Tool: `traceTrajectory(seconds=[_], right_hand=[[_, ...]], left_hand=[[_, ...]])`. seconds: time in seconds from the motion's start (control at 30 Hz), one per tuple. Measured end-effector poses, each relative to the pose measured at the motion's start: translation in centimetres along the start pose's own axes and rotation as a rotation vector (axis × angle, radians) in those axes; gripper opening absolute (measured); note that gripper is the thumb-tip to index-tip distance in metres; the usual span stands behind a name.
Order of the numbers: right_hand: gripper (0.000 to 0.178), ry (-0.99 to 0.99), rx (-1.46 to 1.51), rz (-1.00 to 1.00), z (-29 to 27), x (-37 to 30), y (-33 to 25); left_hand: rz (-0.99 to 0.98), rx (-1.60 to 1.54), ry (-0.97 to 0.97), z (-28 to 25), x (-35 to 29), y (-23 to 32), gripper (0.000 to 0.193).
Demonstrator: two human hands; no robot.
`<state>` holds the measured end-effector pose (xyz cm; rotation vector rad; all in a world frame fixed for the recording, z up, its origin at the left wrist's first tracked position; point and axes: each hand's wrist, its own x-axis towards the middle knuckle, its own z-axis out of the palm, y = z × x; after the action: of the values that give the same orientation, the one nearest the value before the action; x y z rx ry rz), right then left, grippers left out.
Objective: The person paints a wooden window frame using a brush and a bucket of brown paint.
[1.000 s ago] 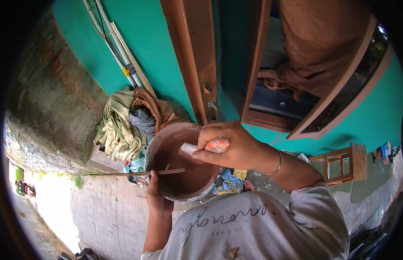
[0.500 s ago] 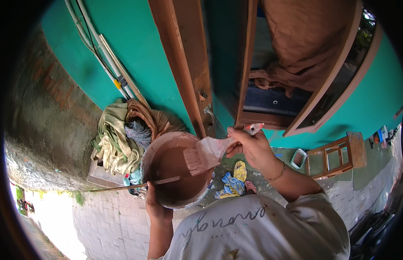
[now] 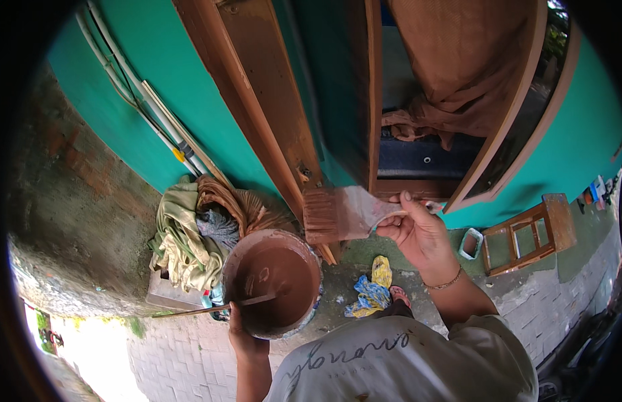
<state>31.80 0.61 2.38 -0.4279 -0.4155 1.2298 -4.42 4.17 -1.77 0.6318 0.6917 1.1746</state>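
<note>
My right hand (image 3: 421,234) grips the handle of a wide flat paintbrush (image 3: 354,212), fingers closed around it. Its bristles (image 3: 320,214) are coated in brown paint and sit above the bucket's far right side, by the brown door frame (image 3: 294,144). My left hand (image 3: 244,338) holds the round paint bucket (image 3: 315,268) at its near left edge, thumb up at the rim and the other fingers hidden. Brown paint (image 3: 274,281) fills part of the bucket. A thin stick (image 3: 190,312) lies across the rim beside my left thumb, one end dipping into the paint.
Bundled cloths (image 3: 184,234) lie left of the bucket against the green wall (image 3: 150,127). An open window frame (image 3: 488,161) juts out at the right. Below it stand a small wooden stool (image 3: 525,238) and a small tub (image 3: 470,243). A yellow and blue rag (image 3: 371,291) lies near my foot.
The paintbrush has come up out of the bucket and moved toward the door frame, its bristles turned left. The bucket has shifted slightly down in view, still in my left hand.
</note>
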Motion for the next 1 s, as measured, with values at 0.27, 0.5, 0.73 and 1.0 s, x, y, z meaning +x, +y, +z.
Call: traceTrajectory(seconds=[0.27,0.5,0.73,1.0], right_hand=[[0.019,-0.33,-0.436,-0.81,9.7,2.9,-4.1],[0.033,-0.408,-1.056,-1.22,11.2,3.6,-2.8],[0.035,-0.421,-1.236,-1.158,9.2,2.5,-1.1],[0.035,-0.634,-1.221,-1.446,14.1,3.5,-2.6]], left_hand=[[0.03,-0.003,0.0,-0.4,1.0,0.4,0.061],[0.039,-0.026,-0.027,-1.0,1.3,0.7,0.061],[0.038,-0.013,0.027,-1.7,2.0,0.7,0.062],[0.066,-0.01,-0.001,-1.6,2.7,0.9,0.063]])
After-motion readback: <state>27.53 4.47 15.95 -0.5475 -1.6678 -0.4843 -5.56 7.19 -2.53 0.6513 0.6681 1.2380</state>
